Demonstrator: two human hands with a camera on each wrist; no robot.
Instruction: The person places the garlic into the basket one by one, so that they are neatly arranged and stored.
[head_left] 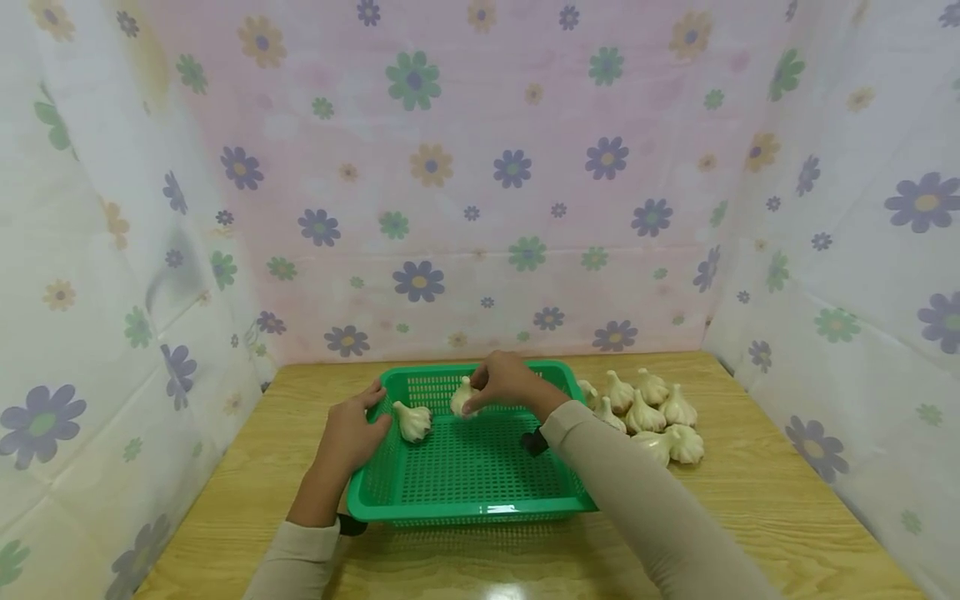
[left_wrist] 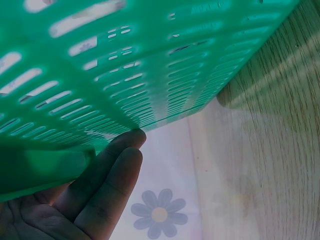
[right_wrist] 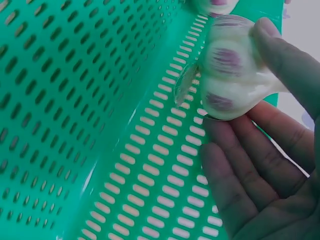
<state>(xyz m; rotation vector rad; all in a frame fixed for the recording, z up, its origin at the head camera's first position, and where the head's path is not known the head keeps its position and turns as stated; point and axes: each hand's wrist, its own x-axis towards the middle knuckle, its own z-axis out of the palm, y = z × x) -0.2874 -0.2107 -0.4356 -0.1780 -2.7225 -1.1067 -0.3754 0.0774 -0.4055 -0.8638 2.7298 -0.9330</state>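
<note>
A green plastic basket point(head_left: 480, 507) with slotted walls stands on the table. Inside it, by the left wall, lies one garlic bulb point(head_left: 414, 423). My right hand point(head_left: 513, 382) is over the basket's far half and pinches another garlic bulb point(right_wrist: 227, 70) between thumb and fingers, its purple-streaked cloves showing in the right wrist view. At the basket's left side, my left hand point(head_left: 354, 429) holds the rim, thumb toward the inside. The left wrist view shows its fingers point(left_wrist: 112, 185) reaching along the outer wall, under the rim.
To the right of the basket, several garlic bulbs point(head_left: 645, 412) lie in a loose pile on the wooden table point(head_left: 772, 500), some partly hidden by the right sleeve point(head_left: 637, 492). A flowered cloth point(head_left: 480, 208) hangs behind the table and on both sides.
</note>
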